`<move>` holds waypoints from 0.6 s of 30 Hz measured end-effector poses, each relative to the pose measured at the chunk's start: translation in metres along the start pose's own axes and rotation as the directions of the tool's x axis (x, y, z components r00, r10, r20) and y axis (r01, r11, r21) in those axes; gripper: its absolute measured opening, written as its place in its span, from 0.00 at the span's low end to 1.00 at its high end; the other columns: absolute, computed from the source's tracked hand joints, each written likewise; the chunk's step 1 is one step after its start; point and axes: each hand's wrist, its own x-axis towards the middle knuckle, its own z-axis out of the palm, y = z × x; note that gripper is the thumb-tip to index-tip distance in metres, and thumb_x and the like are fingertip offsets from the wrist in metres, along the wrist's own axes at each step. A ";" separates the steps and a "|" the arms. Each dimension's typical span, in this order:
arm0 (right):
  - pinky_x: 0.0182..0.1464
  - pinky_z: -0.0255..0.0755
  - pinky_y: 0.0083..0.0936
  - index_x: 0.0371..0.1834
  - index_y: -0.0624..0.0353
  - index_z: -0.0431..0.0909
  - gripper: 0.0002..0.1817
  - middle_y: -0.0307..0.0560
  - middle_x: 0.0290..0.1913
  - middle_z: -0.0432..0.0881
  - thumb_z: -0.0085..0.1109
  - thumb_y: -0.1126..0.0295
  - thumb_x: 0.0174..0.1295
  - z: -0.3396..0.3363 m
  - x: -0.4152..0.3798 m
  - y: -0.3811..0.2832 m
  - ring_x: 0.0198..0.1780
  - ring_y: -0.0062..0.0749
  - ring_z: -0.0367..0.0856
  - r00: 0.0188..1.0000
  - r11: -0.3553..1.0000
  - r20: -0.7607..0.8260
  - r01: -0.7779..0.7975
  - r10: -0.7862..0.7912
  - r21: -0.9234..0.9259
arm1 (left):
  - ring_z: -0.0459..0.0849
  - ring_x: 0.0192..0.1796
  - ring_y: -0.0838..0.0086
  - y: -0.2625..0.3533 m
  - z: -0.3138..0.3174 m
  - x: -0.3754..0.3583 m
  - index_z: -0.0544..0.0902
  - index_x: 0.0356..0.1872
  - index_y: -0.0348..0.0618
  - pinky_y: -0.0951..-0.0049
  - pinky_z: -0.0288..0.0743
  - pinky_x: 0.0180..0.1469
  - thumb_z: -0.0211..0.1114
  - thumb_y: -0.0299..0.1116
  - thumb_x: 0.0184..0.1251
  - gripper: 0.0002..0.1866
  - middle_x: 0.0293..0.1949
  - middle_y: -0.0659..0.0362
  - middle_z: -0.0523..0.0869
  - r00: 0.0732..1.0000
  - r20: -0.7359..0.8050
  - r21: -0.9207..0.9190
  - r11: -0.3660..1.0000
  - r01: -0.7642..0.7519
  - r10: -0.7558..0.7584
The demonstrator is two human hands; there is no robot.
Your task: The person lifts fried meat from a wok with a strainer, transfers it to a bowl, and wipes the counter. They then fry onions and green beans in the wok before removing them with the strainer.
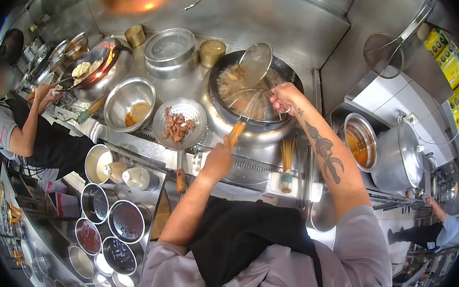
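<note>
My left hand (219, 160) is closed round the wooden handle of a wire spider strainer (247, 108), whose basket rests in the wok. In my right hand (285, 98) is the handle of a fine mesh skimmer (256, 63), its round head tilted up over the far side of the wok. The dark wok (214, 96) holds bubbling oil with browned pieces that are partly hidden by the two tools. To the left, a perforated ladle (158, 124) with a wooden handle bears browned meat pieces (177, 127).
A steel bowl (116, 94) with brown liquid stands left of the ladle. A bamboo brush (287, 164) lies at the front edge. Sauce pots (126, 221) crowd the lower left. At far left, another person (12, 124) works at a flaming wok (104, 61). A large pot (401, 157) stands right.
</note>
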 end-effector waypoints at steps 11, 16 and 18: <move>0.11 0.62 0.30 0.27 0.63 0.66 0.04 0.47 0.24 0.75 0.42 0.78 0.58 0.028 -0.042 -0.007 0.13 0.27 0.69 0.995 0.997 0.083 -0.057 0.061 -0.052 | 0.83 0.38 0.46 -0.001 -0.002 0.000 0.56 0.65 0.24 0.55 0.78 0.41 0.52 0.24 0.59 0.32 0.40 0.37 0.78 1.000 0.009 0.051 0.999 0.013 -0.014; 0.09 0.64 0.27 0.23 0.62 0.67 0.09 0.46 0.24 0.75 0.43 0.73 0.61 0.035 -0.076 0.006 0.12 0.25 0.70 0.993 0.995 0.113 -0.025 0.036 -0.096 | 0.83 0.39 0.46 0.006 -0.008 -0.005 0.55 0.66 0.23 0.57 0.78 0.41 0.51 0.23 0.59 0.32 0.41 0.36 0.78 0.998 0.063 0.075 0.997 0.025 -0.030; 0.09 0.64 0.26 0.23 0.61 0.66 0.09 0.46 0.25 0.75 0.43 0.73 0.62 0.035 -0.090 0.009 0.12 0.25 0.70 0.992 0.997 0.125 -0.027 0.036 -0.072 | 0.83 0.37 0.50 0.005 -0.005 -0.006 0.56 0.65 0.20 0.60 0.79 0.38 0.51 0.20 0.58 0.31 0.38 0.38 0.78 1.000 0.015 0.090 0.996 0.006 -0.008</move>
